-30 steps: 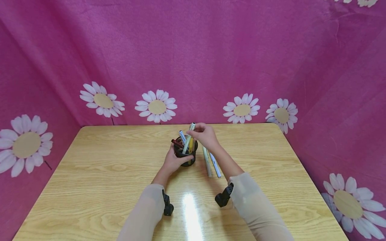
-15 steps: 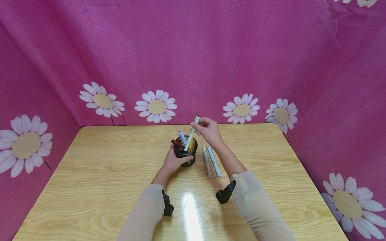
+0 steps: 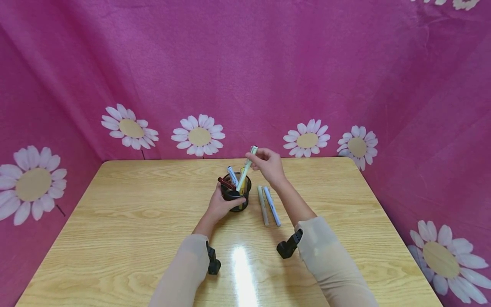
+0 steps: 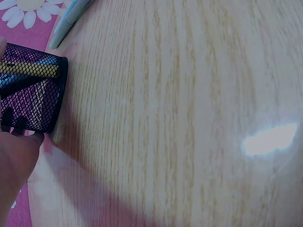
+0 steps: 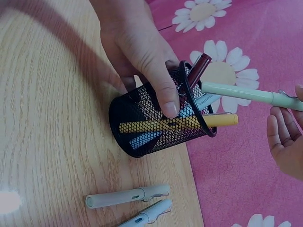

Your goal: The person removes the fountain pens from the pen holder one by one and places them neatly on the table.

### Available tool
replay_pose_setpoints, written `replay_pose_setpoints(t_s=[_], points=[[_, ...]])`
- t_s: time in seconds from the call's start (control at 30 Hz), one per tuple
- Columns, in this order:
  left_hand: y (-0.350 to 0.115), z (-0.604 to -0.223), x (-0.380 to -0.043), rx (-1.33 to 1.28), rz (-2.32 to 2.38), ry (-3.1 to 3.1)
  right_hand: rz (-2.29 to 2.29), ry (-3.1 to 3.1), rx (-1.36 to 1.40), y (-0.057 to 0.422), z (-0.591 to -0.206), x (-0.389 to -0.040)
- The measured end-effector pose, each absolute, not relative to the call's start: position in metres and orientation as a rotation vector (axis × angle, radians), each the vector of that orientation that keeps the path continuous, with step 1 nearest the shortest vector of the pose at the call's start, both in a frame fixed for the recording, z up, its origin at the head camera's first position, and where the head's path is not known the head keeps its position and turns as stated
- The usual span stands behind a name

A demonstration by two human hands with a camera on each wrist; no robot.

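In the head view, a black mesh pen cup (image 3: 229,197) stands upright on the table. My left hand (image 3: 220,206) grips it around the side, thumb across the front. My right hand (image 3: 269,166) pinches a pale green pen (image 3: 245,171) near its capped upper end. That pen slants, its lower end at the cup's mouth; the right wrist view puts this end right by the rim. Inside the cup are a dark red pen (image 5: 199,68), a yellow pen (image 5: 226,119) and a light blue pen (image 3: 232,174).
Right of the cup, a pale greenish pen (image 3: 263,206) and a light blue pen (image 3: 272,207) lie on the wooden table (image 3: 145,221). A pink curtain (image 3: 245,85) with white flowers hangs behind the back edge. Each sleeve carries a black camera (image 3: 288,245).
The right hand has drawn the pale green pen upward and to the right, lifting it out of the cup's depth. The left hand and the cup have stayed put.
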State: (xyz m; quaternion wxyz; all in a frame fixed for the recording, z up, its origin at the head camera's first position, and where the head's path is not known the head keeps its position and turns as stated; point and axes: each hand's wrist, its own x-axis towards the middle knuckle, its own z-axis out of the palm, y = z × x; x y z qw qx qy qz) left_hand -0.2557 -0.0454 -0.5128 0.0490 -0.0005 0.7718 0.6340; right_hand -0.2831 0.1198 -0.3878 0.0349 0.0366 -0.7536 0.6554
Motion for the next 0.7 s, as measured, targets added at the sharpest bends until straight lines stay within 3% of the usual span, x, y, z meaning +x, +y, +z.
replay_pose_setpoints(t_s=[0.7], points=[[-0.046, -0.515, -0.258, 0.001, 1.906, 2.370, 2.059, -2.237, 0.099, 0.138, -0.390, -0.285]])
